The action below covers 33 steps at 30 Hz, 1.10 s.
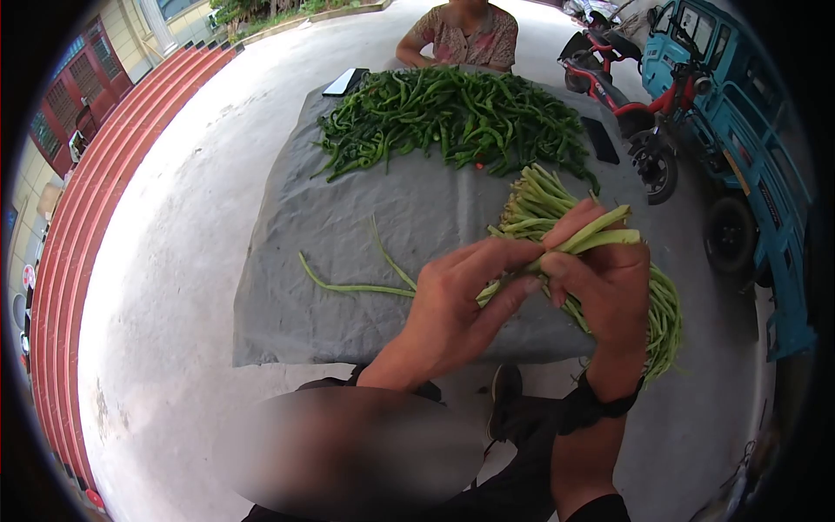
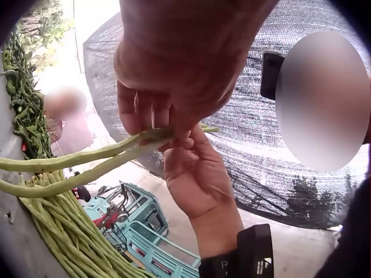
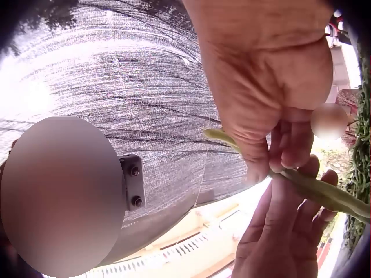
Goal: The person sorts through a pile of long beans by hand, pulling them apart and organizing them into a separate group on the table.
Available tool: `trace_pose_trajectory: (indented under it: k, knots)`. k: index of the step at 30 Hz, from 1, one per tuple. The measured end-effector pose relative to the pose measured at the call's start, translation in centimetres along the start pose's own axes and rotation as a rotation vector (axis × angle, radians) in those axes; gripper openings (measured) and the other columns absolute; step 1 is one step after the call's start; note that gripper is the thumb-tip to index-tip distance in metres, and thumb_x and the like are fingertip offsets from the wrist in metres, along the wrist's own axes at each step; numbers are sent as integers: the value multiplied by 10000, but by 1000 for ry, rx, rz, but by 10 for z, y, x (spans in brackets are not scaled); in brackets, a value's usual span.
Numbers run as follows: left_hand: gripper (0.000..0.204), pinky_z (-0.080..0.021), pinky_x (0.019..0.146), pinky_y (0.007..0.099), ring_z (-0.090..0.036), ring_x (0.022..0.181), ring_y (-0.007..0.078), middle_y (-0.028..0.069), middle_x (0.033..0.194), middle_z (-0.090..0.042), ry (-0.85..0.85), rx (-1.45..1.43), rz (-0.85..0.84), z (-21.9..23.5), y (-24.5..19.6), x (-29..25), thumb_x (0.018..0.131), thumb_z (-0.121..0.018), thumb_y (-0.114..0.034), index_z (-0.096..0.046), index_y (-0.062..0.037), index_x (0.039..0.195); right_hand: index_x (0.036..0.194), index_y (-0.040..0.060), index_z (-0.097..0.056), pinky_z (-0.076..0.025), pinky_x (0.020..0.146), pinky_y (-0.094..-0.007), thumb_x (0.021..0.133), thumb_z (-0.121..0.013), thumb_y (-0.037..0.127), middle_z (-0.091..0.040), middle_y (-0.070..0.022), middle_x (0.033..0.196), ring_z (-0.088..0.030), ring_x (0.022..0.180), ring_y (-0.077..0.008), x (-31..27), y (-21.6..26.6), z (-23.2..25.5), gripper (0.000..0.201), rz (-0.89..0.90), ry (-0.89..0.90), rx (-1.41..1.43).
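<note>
In the head view, my left hand (image 1: 452, 291) and right hand (image 1: 604, 283) meet over the right part of the grey-covered table. Both pinch a couple of long green beans (image 1: 600, 235) between thumb and fingers. The beans' cut-looking ends stick out past my right fingers, and thin tails (image 1: 357, 288) trail left across the cloth. The left wrist view shows the two bean lengths (image 2: 87, 157) side by side at my left fingertips. Beneath my hands lies a bundle of long beans (image 1: 531, 204), partly hidden, its far ends hanging over the table's right edge.
A wide heap of green chilli peppers (image 1: 452, 117) covers the far side of the table (image 1: 287, 322). A dark phone (image 1: 600, 141) lies right of it, a pale-screened device (image 1: 345, 82) left. A person (image 1: 465, 35) sits opposite. A blue cargo tricycle (image 1: 739, 130) stands at right.
</note>
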<state>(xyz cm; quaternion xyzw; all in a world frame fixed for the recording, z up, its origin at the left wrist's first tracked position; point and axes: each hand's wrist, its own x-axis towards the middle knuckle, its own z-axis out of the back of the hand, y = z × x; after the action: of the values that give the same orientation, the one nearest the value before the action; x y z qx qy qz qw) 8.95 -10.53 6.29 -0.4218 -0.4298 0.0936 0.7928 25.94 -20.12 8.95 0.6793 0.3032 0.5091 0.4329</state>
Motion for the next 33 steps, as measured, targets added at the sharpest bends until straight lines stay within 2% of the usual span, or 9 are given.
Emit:
trace_pose_trajectory:
  k: [3, 7, 9, 12, 17, 23, 27, 29, 33]
  knots:
    - [262, -585, 796, 331, -758, 902, 192, 115, 999, -776, 18, 6, 53, -1, -3, 1, 944, -772, -50, -735, -7, 1199, 1060, -17, -716, -483, 566, -205, 891, -802, -59, -698, -55, 953, -605, 693, -62, 0, 1, -1, 193, -35, -17, -50]
    - [211, -578, 843, 320, -754, 916, 175, 92, 1025, -782, 22, -141, 189, -5, -3, 2, 1002, -729, -74, -730, 6, 1198, 1105, -7, -708, -456, 543, -193, 871, -829, -45, -698, -47, 987, -603, 692, -48, -2, 2, 2, 266, -105, -19, -20]
    - [207, -572, 863, 315, -754, 925, 173, 88, 1038, -783, 1, -350, 317, -7, -2, 0, 1035, -704, -100, -719, 14, 1208, 1173, 7, -693, -487, 624, -206, 856, -870, 33, -692, -50, 1077, -626, 791, -62, 0, 0, 5, 364, -99, -36, 15]
    - [241, -573, 888, 315, -756, 942, 185, 104, 1047, -777, -104, -568, 287, 4, 4, 2, 1075, -663, -158, -692, 21, 1234, 1291, 27, -644, -521, 815, -268, 825, -926, 174, -666, -56, 1214, -637, 1003, -97, 5, -13, 13, 564, -108, 14, 51]
    - [290, -598, 871, 339, -756, 935, 195, 123, 1035, -771, -220, -538, 231, 30, -6, 9, 1097, -622, -207, -669, 31, 1256, 1415, 49, -553, -469, 1067, -377, 819, -940, 298, -644, -62, 1300, -604, 1258, -160, 6, -49, -6, 753, -174, 283, 163]
    - [281, -609, 836, 332, -769, 949, 206, 126, 1054, -774, -389, -473, 137, 53, 2, 12, 1099, -622, -197, -660, 33, 1257, 1274, 32, -631, -535, 928, -310, 929, -841, 166, -681, -19, 1090, -676, 986, -118, -1, -68, -38, 426, -361, 449, 73]
    - [289, -625, 835, 349, -780, 970, 248, 137, 1094, -770, -613, -539, 108, 81, 12, 13, 1110, -602, -210, -649, 27, 1269, 1220, 2, -655, -522, 705, -247, 1002, -733, 102, -670, -2, 916, -627, 757, -65, -2, -62, -36, 253, -407, 329, 172]
    - [322, -599, 912, 373, -760, 1048, 252, 126, 1133, -753, -678, -539, 117, 96, 22, 9, 1107, -606, -217, -615, 27, 1318, 1220, -10, -662, -492, 614, -228, 1025, -688, 79, -665, -3, 856, -595, 675, -52, 1, -56, -24, 216, -408, 315, 148]
    - [367, -579, 977, 409, -722, 1166, 275, 136, 1238, -709, -770, -572, 164, 113, 33, 3, 1112, -595, -219, -558, 36, 1373, 1212, -25, -683, -450, 545, -214, 1025, -685, 73, -658, -9, 798, -572, 612, -44, 4, -38, -6, 212, -447, 261, 29]
